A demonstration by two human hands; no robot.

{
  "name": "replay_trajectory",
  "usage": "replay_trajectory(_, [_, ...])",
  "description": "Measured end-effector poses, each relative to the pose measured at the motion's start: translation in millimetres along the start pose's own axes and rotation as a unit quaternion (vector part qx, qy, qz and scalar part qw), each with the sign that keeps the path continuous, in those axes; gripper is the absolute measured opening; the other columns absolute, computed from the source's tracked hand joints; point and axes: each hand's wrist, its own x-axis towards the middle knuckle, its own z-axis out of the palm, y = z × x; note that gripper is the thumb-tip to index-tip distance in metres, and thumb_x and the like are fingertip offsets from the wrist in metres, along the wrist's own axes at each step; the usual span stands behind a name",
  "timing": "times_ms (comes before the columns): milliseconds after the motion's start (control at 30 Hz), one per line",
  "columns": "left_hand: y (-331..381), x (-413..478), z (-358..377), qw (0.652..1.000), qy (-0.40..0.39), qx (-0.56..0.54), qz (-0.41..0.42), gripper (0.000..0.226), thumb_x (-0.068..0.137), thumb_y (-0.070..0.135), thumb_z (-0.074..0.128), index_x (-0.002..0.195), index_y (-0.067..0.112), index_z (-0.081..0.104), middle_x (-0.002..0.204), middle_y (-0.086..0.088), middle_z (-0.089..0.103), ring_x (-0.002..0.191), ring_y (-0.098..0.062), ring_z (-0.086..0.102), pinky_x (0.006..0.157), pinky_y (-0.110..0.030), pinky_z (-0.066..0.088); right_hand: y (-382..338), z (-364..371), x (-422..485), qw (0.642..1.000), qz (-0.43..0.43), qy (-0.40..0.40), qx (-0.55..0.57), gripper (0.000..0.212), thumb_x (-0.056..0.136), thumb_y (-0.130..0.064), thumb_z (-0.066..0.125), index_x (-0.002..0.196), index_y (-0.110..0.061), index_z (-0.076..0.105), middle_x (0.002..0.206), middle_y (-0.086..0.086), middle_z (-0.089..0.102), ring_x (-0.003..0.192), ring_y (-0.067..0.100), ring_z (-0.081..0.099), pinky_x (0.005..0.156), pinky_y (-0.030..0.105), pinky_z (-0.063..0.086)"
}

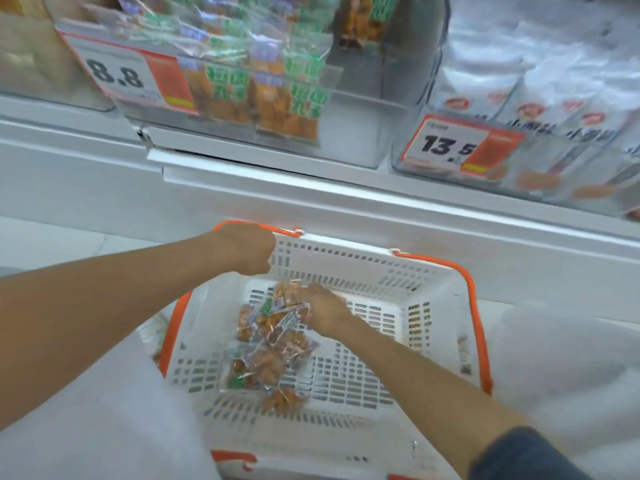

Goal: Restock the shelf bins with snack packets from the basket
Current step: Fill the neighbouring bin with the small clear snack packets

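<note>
Dark sleeve (519, 455), 5 o'clock. Right hand (325, 311): pinching top snack packets (273, 355), heaped mid-floor of basket (346, 268), 6 o'clock. Left hand (247, 247): curled round orange handle (285, 231), basket's 11 o'clock. Shelf bin (356, 109), 12 o'clock: part-filled. Risk: slippery wrappers sliding from pinch on lifting.

left grip (246, 248), right grip (326, 309) (both curled)

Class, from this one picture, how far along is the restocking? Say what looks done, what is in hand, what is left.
Done: the 8.8 bin holds stocked packets on its left; its right part looks bare. In hand: the left hand grips the orange handle; the right hand grasps loose packets in the basket. Left: that small pile, not yet shelved.
</note>
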Motion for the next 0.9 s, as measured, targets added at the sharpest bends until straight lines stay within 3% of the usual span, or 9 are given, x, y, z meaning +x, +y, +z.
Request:
replay_trajectory(100, [-0.5,1.4,-0.1,1.000,-0.008,-0.011,-0.002,0.028,0.095,0.028,0.052,0.118,0.016,0.061,0.120,-0.003,0.064,0.106,-0.022,0.060,0.087,-0.032,0.051,-16.3,19.3,23.6,1.000,0.012,-0.005,0.006,0.078,0.091,-0.005,0.051,0.152,-0.035,0.012,0.162,0.003,0.006,0.138,0.034,0.036,0.102,0.050,0.043])
replay_trajectory(167, [-0.8,1.2,0.7,1.000,-0.016,-0.018,-0.005,0.029,0.096,0.029,0.050,0.120,0.017,0.060,0.122,-0.003,0.062,0.108,-0.021,0.059,0.088,-0.032,0.049,-23.2,20.1,27.2,1.000,0.028,0.001,0.008,0.066,0.095,-0.001,0.042,0.149,-0.033,0.020,0.157,0.006,0.021,0.131,0.036,0.043,0.101,0.054,0.041])
replay_trajectory(233, [-1.8,-0.2,2.2,0.999,-0.022,-0.028,-0.010,0.030,0.097,0.029,0.049,0.122,0.017,0.059,0.125,-0.002,0.061,0.110,-0.020,0.058,0.088,-0.031,0.048,-23.3,17.1,29.8,0.999,0.009,0.038,-0.009,0.065,0.092,0.006,0.040,0.145,-0.030,0.034,0.147,0.010,0.040,0.123,0.034,0.051,0.098,0.046,0.045])
replay_trajectory(333, [-2.0,0.3,3.8,0.998,-0.028,-0.047,-0.011,0.030,0.097,0.028,0.051,0.122,0.015,0.060,0.125,-0.002,0.061,0.109,-0.020,0.058,0.087,-0.031,0.049,-15.3,3.3,20.7,0.997,-0.027,0.067,0.022,0.068,0.083,0.013,0.048,0.136,-0.029,0.047,0.122,0.006,0.062,0.099,0.026,0.063,0.075,0.031,0.049])
replay_trajectory(433, [0.3,6.1,4.2,0.995,-0.024,-0.098,-0.011,0.035,0.094,0.029,0.058,0.125,0.012,0.059,0.129,-0.007,0.060,0.112,-0.022,0.058,0.093,-0.033,0.048,-9.2,-32.3,-2.8,0.993,-0.027,0.053,0.103,0.022,0.099,-0.011,0.047,0.120,-0.011,0.054,0.100,0.011,0.066,0.087,0.027,0.063,0.073,0.036,0.051])
replay_trajectory(533, [7.1,3.1,-2.0,0.977,-0.025,-0.211,0.024,0.072,0.087,0.035,0.071,0.146,0.014,0.035,0.144,-0.002,0.045,0.128,-0.021,0.047,0.100,-0.026,0.040,-8.5,-85.4,-37.3,0.979,-0.064,0.026,0.194,0.031,0.106,-0.026,0.033,0.086,-0.017,0.054,0.085,0.003,0.059,0.080,0.020,0.059,0.082,0.038,0.051])
replay_trajectory(667, [10.5,-5.2,-14.8,0.909,-0.057,-0.400,0.103,0.058,0.074,0.027,0.084,0.124,0.021,0.055,0.121,0.011,0.060,0.111,-0.013,0.058,0.087,-0.022,0.048,-20.4,-149.8,-85.1,0.946,-0.086,0.057,0.308,0.025,0.106,-0.023,0.034,0.094,-0.017,0.055,0.081,-0.002,0.061,0.071,0.012,0.062,0.063,0.019,0.049])
replay_trajectory(833, [6.5,-15.1,-34.5,0.878,0.005,-0.462,0.128,0.032,0.072,0.022,0.086,0.095,0.021,0.064,0.084,0.009,0.073,0.075,-0.004,0.069,0.062,-0.018,0.052,-37.5,-205.2,-125.2,0.937,-0.107,0.064,0.327,0.011,0.097,-0.018,0.059,0.101,-0.009,0.064,0.089,0.001,0.065,0.082,0.014,0.062,0.076,0.031,0.055])
replay_trajectory(900, [4.4,-22.1,-41.3,0.873,0.018,-0.465,0.144,0.025,0.074,0.024,0.084,0.090,0.021,0.065,0.075,0.014,0.073,0.070,-0.001,0.068,0.059,-0.016,0.051,-43.4,-221.2,-132.5,0.932,-0.101,0.075,0.341,0.022,0.087,-0.010,0.071,0.108,-0.010,0.063,0.101,0.007,0.068,0.088,0.017,0.065,0.081,0.033,0.057])
